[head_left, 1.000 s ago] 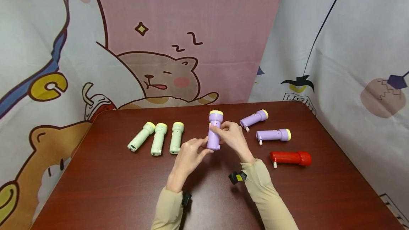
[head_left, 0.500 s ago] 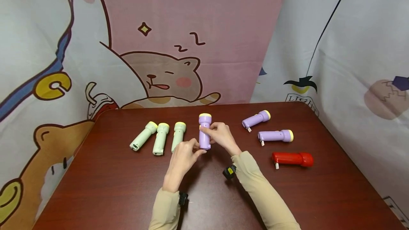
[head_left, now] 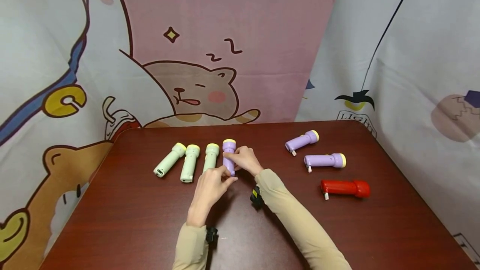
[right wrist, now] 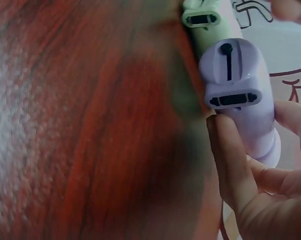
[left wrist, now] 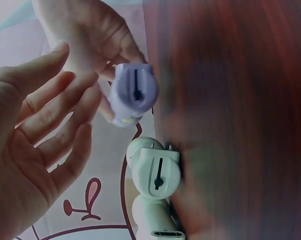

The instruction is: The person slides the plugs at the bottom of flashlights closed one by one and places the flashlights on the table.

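- Purple flashlight (head_left: 228, 165) is in the right hand (head_left: 246, 159), thumb and fingers pinching its sides, near the middle of the table's (head_left: 150, 220) far edge, tail pointing at the near edge.
- Left hand (head_left: 211, 185) is right by that tail, fingers loosely spread.
- Three green flashlights (head_left: 190, 163) lie left, the closest just beside the purple one, its tail hidden behind the left hand.
- Two more purple flashlights (head_left: 321, 161) lie toward the far right corner, red flashlight (head_left: 343, 188) nearer the right edge.
- Both sleeves (head_left: 296, 216) reach in from the near edge.
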Demonstrator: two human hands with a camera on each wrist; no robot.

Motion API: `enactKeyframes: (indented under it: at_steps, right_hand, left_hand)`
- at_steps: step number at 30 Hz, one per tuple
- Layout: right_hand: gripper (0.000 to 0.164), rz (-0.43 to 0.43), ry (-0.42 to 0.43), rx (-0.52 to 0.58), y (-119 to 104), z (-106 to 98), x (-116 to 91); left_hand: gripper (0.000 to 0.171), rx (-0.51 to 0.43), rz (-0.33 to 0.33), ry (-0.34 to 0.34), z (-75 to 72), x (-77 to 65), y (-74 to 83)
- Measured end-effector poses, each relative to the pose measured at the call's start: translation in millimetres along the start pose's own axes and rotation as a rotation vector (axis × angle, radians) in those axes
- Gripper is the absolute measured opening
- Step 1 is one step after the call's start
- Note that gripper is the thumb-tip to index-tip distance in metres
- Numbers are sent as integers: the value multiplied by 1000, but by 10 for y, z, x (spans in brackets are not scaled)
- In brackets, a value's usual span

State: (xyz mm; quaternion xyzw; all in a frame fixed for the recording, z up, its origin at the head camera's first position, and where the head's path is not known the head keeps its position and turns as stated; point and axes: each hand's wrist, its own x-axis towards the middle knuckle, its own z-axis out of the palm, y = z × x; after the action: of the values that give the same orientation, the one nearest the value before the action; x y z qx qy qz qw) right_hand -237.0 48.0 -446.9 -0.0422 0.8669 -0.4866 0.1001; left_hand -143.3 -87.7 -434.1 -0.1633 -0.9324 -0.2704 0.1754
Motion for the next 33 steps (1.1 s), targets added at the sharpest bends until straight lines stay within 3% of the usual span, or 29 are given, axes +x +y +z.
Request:
enactKeyframes:
  at_steps: [11,19,27,33]
  right_hand:
    - [42,37,44,-109,48,93,53]
    - [45,-31,109,-219,77,78,69]
    - [38,-59,114,-213,48,-80,-11]
    - [36,-63,136,-170,4,-347,-204]
  left_hand:
    - [18,-23,-21,-2,-23,-3,-21]
    - [16,-37,3,-8,19,16,46]
    - [16,-31,19,-8,49,41,113]
    - [14,-66,39,-9,70,50,128]
